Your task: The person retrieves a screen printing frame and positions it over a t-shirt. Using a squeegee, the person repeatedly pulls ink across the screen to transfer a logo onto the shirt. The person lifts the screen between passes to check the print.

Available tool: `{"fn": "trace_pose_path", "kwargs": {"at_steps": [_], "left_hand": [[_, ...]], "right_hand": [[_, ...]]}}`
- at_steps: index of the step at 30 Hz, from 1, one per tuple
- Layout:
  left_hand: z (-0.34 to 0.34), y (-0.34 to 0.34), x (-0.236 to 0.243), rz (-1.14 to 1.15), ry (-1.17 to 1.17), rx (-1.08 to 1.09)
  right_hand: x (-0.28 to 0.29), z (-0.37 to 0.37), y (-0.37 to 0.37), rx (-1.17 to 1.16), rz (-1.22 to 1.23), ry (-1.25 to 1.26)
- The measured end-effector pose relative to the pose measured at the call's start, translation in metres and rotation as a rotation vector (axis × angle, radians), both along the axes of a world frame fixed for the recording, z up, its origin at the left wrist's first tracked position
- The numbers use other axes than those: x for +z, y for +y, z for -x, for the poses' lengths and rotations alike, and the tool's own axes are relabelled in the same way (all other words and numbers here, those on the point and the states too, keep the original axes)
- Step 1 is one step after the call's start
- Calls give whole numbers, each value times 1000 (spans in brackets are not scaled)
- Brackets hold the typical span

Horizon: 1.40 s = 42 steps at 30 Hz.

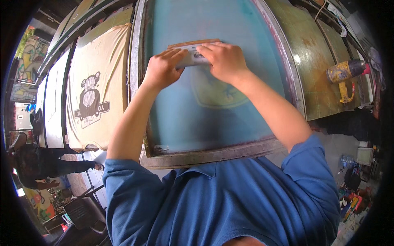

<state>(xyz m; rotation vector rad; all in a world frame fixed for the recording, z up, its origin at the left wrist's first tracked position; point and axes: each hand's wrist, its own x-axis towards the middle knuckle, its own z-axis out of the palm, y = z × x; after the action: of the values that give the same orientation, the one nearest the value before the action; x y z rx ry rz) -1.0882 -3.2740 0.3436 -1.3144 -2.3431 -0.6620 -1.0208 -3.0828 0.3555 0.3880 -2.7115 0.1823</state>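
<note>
Both my hands grip a squeegee (192, 56) with a pale, stained handle and a brown edge along its far side. My left hand (163, 67) is closed over its left end, and my right hand (223, 60) over its right end. The squeegee rests across the teal mesh of a screen printing frame (213, 158), in the upper middle of the view. Nearer to me, a faint yellowish shield-shaped design (219, 92) shows in the mesh. My fingers hide part of the handle.
Left of the frame, a cream T-shirt (100, 57) with a dark cartoon print lies on a board. A yellow heat gun (344, 76) sits on the greenish board (312, 61) at right. Another person (37, 164) stands at far left, near a dark chair (84, 213).
</note>
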Motion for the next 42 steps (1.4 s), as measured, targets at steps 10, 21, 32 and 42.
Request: {"fn": "trace_pose_path", "kwargs": {"at_steps": [10, 21, 32, 42], "left_hand": [[-115, -24, 13, 54, -69, -12], [-183, -32, 33, 149, -233, -78], [-139, 0, 61, 48, -201, -97], [-2, 121, 39, 176, -237, 23]], "right_hand": [[12, -107, -24, 45, 108, 22], [29, -172, -25, 157, -14, -110], [66, -139, 6, 68, 46, -148], [33, -13, 112, -125, -87, -28]]}}
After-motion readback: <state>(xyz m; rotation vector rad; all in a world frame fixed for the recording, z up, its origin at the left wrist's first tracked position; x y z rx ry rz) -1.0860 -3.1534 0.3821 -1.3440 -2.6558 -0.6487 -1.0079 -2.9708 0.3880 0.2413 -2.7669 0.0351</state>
